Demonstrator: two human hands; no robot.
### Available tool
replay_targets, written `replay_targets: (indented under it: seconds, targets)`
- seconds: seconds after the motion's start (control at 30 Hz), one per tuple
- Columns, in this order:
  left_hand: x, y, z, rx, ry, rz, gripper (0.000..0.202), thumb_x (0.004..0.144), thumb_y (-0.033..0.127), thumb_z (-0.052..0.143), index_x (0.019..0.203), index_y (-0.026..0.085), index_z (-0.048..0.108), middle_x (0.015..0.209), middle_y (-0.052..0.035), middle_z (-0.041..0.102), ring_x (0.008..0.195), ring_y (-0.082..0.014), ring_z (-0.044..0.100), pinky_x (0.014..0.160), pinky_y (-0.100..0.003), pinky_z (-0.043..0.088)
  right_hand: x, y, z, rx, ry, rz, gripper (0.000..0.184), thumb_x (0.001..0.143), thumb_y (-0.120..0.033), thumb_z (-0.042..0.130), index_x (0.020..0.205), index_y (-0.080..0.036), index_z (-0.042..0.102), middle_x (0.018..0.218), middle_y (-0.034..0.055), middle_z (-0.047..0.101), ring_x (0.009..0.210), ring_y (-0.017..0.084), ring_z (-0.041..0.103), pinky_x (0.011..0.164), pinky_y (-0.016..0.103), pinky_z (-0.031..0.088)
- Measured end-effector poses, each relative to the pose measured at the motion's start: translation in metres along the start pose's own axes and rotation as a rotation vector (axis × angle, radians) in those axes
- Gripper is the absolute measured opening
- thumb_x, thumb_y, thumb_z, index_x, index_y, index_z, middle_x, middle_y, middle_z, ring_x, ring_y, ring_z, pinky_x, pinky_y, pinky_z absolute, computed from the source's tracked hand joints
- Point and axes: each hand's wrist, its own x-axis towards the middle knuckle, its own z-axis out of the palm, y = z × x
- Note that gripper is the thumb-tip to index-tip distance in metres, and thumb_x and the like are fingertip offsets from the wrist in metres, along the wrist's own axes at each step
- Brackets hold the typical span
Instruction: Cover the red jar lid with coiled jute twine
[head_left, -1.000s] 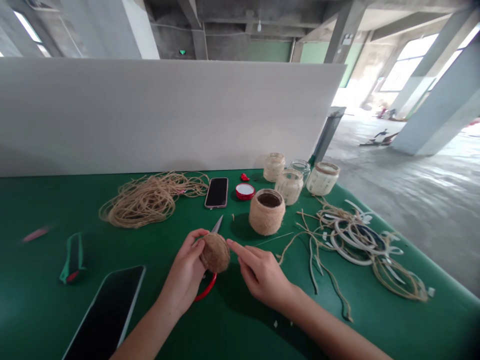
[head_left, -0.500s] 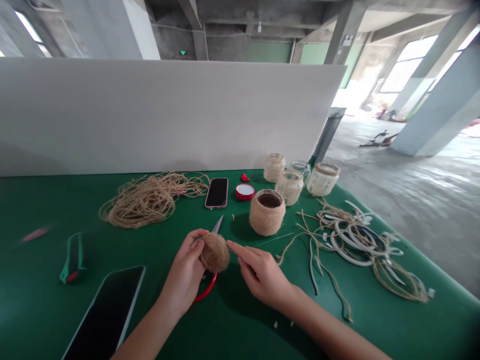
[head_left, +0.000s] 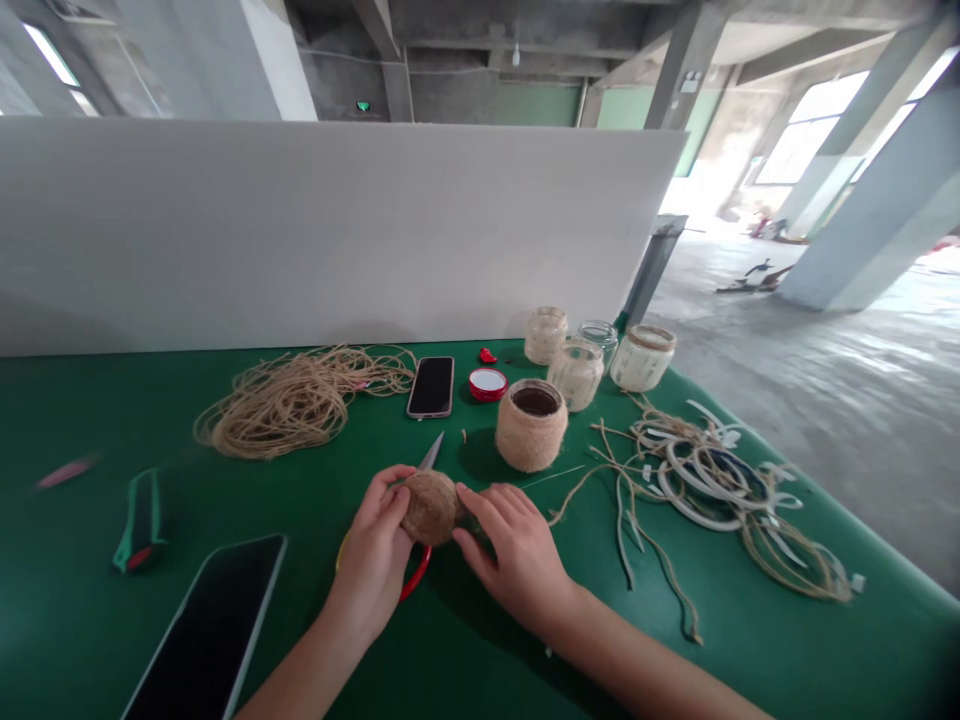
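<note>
Left hand (head_left: pixel 373 550) fingers grip round brown fibrous disc (head_left: pixel 429 508); right hand (head_left: pixel 521 553), can't tell; loose pinch could drop disc.

Left grip (head_left: pixel 375 540) pinching; right grip (head_left: pixel 517 548) palm-down just beside; forearms (head_left: pixel 637 640) angled inward.
</note>
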Motion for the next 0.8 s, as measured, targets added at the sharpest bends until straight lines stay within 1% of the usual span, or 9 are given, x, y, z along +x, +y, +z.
replay_targets:
  seconds: [0.07, 0.13, 0.2, 0.33, 0.5, 0.57, 0.63, 0.73, 0.8]
  targets:
    - [-0.001, -0.002, 0.002, -0.023, -0.010, 0.000, 0.018, 0.078, 0.026, 0.057, 0.093, 0.022, 0.049, 0.087, -0.0033, 0.062, 0.082, -0.0164, 0.058, 0.071, -0.027, 0.046, 0.001, 0.001, -0.001, 0.021, 0.047, 0.003, 0.026, 0.084, -0.021, 0.050, 0.109, -0.016, 0.052, 0.091, 0.0078, 0.062, 0.086, 0.021, 0.054, 0.085, 0.041, 0.040]
    - [-0.002, -0.004, 0.002, -0.036, -0.026, 0.000, 0.018, 0.078, 0.026, 0.058, 0.093, 0.022, 0.049, 0.088, -0.0030, 0.061, 0.082, -0.0163, 0.058, 0.072, -0.028, 0.046, 0.002, 0.001, -0.001, 0.048, 0.067, 0.022, 0.023, 0.083, -0.017, 0.049, 0.106, -0.017, 0.051, 0.090, 0.0063, 0.062, 0.086, 0.020, 0.055, 0.089, 0.042, 0.037]
    - [-0.002, -0.005, 0.002, -0.038, -0.041, 0.012, 0.018, 0.078, 0.026, 0.058, 0.093, 0.022, 0.049, 0.088, -0.0024, 0.060, 0.081, -0.0160, 0.057, 0.072, -0.028, 0.045, 0.002, 0.001, -0.002, 0.079, 0.070, 0.049, 0.023, 0.083, -0.016, 0.049, 0.106, -0.018, 0.049, 0.089, 0.0045, 0.063, 0.084, 0.018, 0.057, 0.093, 0.043, 0.034]
    - [-0.006, -0.008, 0.004, -0.021, -0.046, 0.047, 0.018, 0.078, 0.027, 0.058, 0.093, 0.023, 0.049, 0.088, -0.0013, 0.058, 0.081, -0.0153, 0.056, 0.070, -0.026, 0.045, 0.000, -0.001, -0.001, 0.148, 0.074, 0.078, 0.026, 0.081, -0.016, 0.051, 0.107, -0.019, 0.046, 0.097, 0.0034, 0.063, 0.083, 0.016, 0.059, 0.099, 0.046, 0.027]
    - [-0.011, -0.009, 0.004, 0.037, -0.085, 0.056, 0.015, 0.078, 0.029, 0.057, 0.090, 0.022, 0.050, 0.086, 0.0000, 0.055, 0.078, -0.0141, 0.054, 0.067, -0.025, 0.044, 0.000, 0.001, -0.001, 0.244, 0.126, 0.142, 0.025, 0.082, -0.011, 0.046, 0.105, -0.021, 0.047, 0.090, 0.0020, 0.064, 0.081, 0.015, 0.060, 0.097, 0.045, 0.031]
    - [-0.009, -0.008, 0.001, 0.108, -0.097, 0.079, 0.013, 0.078, 0.030, 0.056, 0.086, 0.021, 0.050, 0.083, 0.0006, 0.054, 0.077, -0.0134, 0.053, 0.066, -0.024, 0.043, 0.002, 0.004, -0.003, 0.276, 0.139, 0.149, 0.025, 0.082, -0.011, 0.044, 0.104, -0.021, 0.049, 0.090, 0.0021, 0.064, 0.083, 0.016, 0.060, 0.096, 0.043, 0.033]
    - [-0.008, -0.007, -0.003, 0.240, -0.103, 0.144, 0.012, 0.080, 0.031, 0.054, 0.085, 0.021, 0.051, 0.083, 0.0004, 0.053, 0.077, -0.0134, 0.052, 0.066, -0.023, 0.042, 0.004, 0.006, -0.006, 0.293, 0.124, 0.115, 0.026, 0.082, -0.010, 0.043, 0.104, -0.022, 0.050, 0.094, 0.0027, 0.065, 0.085, 0.015, 0.060, 0.098, 0.043, 0.031]
    - [-0.007, -0.006, -0.006, 0.484, -0.121, 0.275, 0.013, 0.082, 0.031, 0.051, 0.091, 0.021, 0.052, 0.088, -0.0015, 0.054, 0.083, -0.0154, 0.054, 0.071, -0.024, 0.043, 0.006, 0.006, -0.010, 0.285, 0.043, 0.026, 0.029, 0.081, -0.007, 0.041, 0.104, -0.021, 0.051, 0.091, 0.0019, 0.065, 0.079, 0.014, 0.060, 0.102, 0.047, 0.024]
    - [-0.009, -0.007, -0.005, 0.602, -0.185, 0.317, 0.019, 0.082, 0.031, 0.051, 0.099, 0.022, 0.050, 0.096, -0.0035, 0.055, 0.091, -0.0179, 0.054, 0.077, -0.027, 0.044, 0.006, 0.004, -0.012, 0.268, -0.015, -0.030, 0.031, 0.080, -0.006, 0.041, 0.105, -0.021, 0.050, 0.089, 0.0015, 0.065, 0.077, 0.013, 0.060, 0.103, 0.049, 0.019]
